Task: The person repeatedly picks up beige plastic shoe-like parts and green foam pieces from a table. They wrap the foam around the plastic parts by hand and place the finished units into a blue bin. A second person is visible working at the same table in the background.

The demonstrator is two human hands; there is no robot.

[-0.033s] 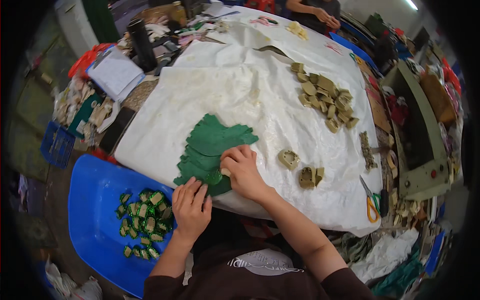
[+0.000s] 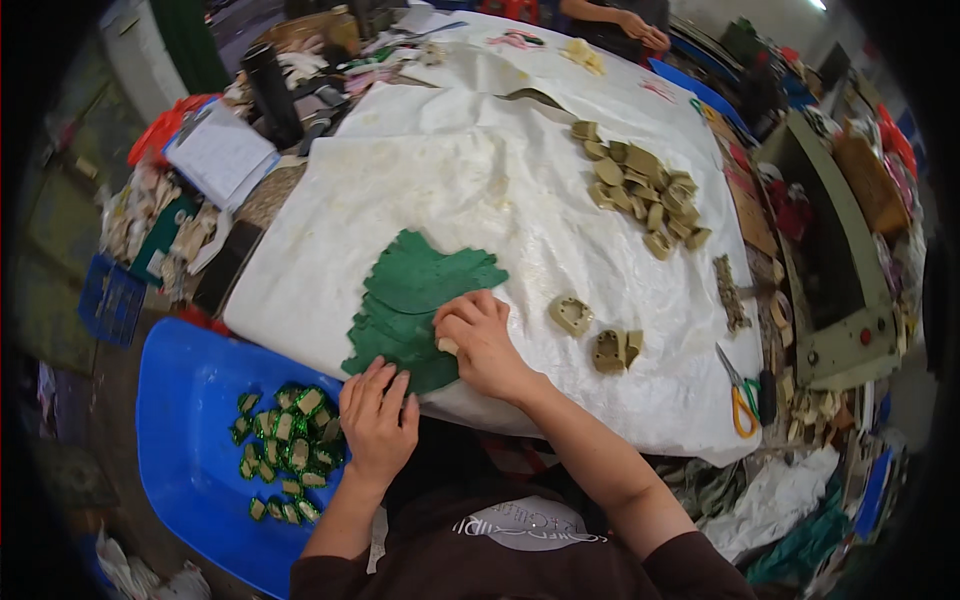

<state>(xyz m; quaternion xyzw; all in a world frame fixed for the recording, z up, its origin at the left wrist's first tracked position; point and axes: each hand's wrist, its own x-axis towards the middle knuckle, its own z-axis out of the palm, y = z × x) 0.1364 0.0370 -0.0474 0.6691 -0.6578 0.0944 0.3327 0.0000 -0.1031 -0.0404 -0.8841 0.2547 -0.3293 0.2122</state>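
Note:
A dark green sheet [image 2: 428, 278] with ragged, wavy edges lies flat near the front edge of the white-covered table. Over its right part, my right hand [image 2: 482, 345] has its fingers curled round a small pale beige piece [image 2: 447, 346], mostly hidden by them. My left hand [image 2: 378, 415] rests at the sheet's front edge, fingers stretched out and nothing visible in them. To the right, a hollow khaki block [image 2: 571, 315] sits on the cover. Another khaki block [image 2: 610, 351] stands close by, with a smaller piece against it.
A blue tub [image 2: 190, 440] at the left holds several beige pieces with shiny green edges [image 2: 300, 430]. Khaki blocks [image 2: 650, 190] are heaped farther back. Orange-handled scissors [image 2: 742, 410] lie at the right edge. Across the table are another person's hands [image 2: 645, 30].
A shiny green round patch between my hands no longer shows; plain green sheet is there now. My right hand stays curled over the sheet. The whole view has shifted slightly.

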